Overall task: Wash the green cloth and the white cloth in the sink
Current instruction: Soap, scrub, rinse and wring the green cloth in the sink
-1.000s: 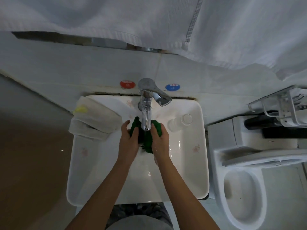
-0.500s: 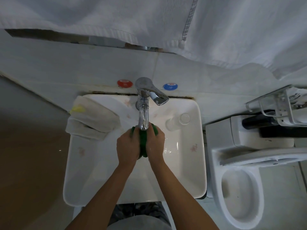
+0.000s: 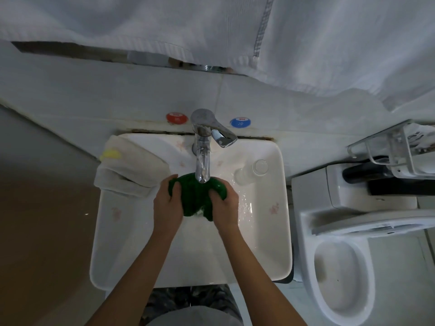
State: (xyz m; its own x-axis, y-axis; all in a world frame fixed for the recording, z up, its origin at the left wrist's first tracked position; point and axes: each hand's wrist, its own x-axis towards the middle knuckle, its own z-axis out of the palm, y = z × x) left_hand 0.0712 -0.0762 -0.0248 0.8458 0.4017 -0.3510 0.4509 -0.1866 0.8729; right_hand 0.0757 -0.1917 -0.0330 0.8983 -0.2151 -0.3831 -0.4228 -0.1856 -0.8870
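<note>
**Two hands holding the green cloth under the tap**

Head view, looking down into a white sink set against a pale tiled wall. At the centre of the frame the left hand and the right hand grip a bunched green cloth between them, each with its fingers curled into the fabric: the left hand holds the cloth's left side, the right hand its right side. The cloth sits over the upper middle of the basin, directly below the spout of a chrome tap, whose lever points toward the right of the frame. Whether water is running cannot be told, though the basin surface to the right of the hands shows wet ripples.

The white cloth, folded, lies draped over the upper left corner of the sink rim, just beside the left hand; a small yellow item rests on its upper left end. A clear glass lies on its side in the upper right of the basin, near the right hand but apart from it.

On the wall above the sink, a red round sticker sits left of the tap and a blue one sits right of it. White towels hang across the top of the frame. At the right of the frame stands a toilet, with a wire rack above its cistern.
</note>
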